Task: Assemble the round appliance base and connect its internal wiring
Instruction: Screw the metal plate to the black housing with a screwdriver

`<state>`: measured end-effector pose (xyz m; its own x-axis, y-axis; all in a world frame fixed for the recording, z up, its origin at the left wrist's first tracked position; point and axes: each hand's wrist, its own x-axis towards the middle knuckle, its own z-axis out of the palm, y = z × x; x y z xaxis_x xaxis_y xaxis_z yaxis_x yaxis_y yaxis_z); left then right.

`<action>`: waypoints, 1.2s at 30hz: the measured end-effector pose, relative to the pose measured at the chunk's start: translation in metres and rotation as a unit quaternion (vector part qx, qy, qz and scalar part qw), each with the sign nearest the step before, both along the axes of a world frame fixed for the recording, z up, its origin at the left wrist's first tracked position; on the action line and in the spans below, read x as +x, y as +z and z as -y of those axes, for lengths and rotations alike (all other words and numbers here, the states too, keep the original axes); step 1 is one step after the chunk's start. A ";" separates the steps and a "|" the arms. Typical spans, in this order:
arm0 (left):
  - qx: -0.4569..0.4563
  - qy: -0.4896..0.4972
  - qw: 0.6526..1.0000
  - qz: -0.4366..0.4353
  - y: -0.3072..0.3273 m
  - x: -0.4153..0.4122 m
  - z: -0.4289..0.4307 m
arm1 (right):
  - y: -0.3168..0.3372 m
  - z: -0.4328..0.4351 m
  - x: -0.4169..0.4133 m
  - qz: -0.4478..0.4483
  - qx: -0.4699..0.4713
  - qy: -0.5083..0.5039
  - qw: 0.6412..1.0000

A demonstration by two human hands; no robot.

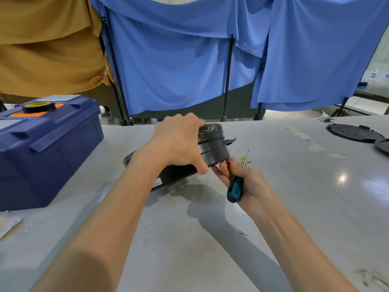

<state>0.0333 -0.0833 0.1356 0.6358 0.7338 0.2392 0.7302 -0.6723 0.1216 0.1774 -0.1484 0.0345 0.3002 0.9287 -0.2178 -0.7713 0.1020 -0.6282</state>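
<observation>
My left hand (179,142) grips a dark round appliance part (213,147), tilted on its side just above the grey table (210,228). A flat black base piece (174,175) lies under it, partly hidden by my hand. My right hand (242,178) holds a screwdriver (236,186) with a teal and black handle, its shaft pointing up and away, while its fingertips touch the lower edge of the round part. Several small brass screws (244,159) lie on the table just beyond. A black cable (230,141) sticks out behind the part.
A blue toolbox (46,148) stands at the left with a roll of black tape (39,106) on its lid. Two black round covers (355,133) lie at the far right. Blue and tan curtains hang behind the table's far edge. Paper lies at the near left.
</observation>
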 end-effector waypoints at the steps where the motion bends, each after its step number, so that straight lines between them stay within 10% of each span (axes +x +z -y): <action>1: -0.014 -0.004 1.000 0.017 0.005 -0.002 -0.004 | 0.003 -0.002 -0.001 0.006 0.014 -0.002 1.000; 12: -0.182 -0.008 0.976 0.115 0.030 -0.020 -0.038 | 0.012 -0.009 -0.016 0.094 0.052 -0.023 0.994; 36: -0.156 -0.005 0.983 0.098 0.029 -0.010 -0.033 | 0.026 -0.022 -0.048 0.047 0.031 -0.130 0.990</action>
